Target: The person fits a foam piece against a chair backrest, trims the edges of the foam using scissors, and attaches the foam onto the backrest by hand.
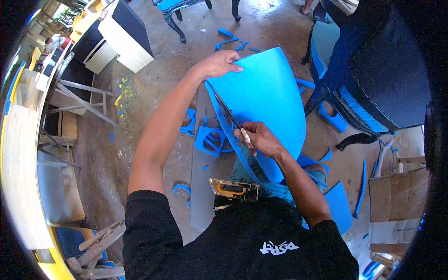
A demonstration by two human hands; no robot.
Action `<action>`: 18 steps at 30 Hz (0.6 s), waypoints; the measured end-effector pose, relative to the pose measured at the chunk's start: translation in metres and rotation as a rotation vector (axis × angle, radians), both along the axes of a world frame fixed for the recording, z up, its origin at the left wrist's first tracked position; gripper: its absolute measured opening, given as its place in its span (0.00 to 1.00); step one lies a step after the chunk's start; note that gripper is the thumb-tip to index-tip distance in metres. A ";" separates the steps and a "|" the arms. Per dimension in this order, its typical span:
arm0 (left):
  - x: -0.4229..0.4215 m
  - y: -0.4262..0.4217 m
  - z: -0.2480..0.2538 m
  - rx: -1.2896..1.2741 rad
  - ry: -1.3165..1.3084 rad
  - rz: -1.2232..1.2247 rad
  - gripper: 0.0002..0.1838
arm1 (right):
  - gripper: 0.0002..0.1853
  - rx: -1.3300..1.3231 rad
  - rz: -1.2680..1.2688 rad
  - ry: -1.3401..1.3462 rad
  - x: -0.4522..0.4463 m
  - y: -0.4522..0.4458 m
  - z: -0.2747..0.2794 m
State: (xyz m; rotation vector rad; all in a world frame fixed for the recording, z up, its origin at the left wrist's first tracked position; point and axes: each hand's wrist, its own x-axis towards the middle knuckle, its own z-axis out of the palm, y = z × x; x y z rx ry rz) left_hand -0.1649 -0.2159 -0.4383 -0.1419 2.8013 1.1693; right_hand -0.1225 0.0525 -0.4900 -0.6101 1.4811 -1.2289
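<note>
A large blue foam sheet (268, 93) with a curved right edge stands in front of my body. My left hand (219, 64) pinches its upper left edge, thumb on the near face. My right hand (261, 140) is closed around the pale, wrapped handle (245, 136) of a dark tool, whose long blade (224, 108) points up and left along the foam's left side. A narrow blue strip (229, 128) hangs beside the blade, parted from the sheet near the top. Whether the tool has a second blade is unclear.
Blue scraps (208, 141) lie on the floor around a grey board (199, 186). A dark carved chair (373, 79) stands at the right, with cardboard (399, 196) below it. White-and-black furniture (123, 37) is at upper left, a long pale table (21, 172) at far left.
</note>
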 end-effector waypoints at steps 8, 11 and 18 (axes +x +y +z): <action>-0.004 -0.003 -0.003 -0.014 0.011 -0.013 0.21 | 0.18 -0.007 -0.004 0.067 -0.001 -0.006 -0.007; 0.000 0.003 0.002 -0.057 -0.010 0.009 0.21 | 0.17 -0.031 0.000 0.049 -0.001 -0.005 -0.009; -0.003 -0.002 -0.006 -0.033 -0.039 0.014 0.21 | 0.17 -0.034 0.007 0.054 -0.001 -0.004 -0.014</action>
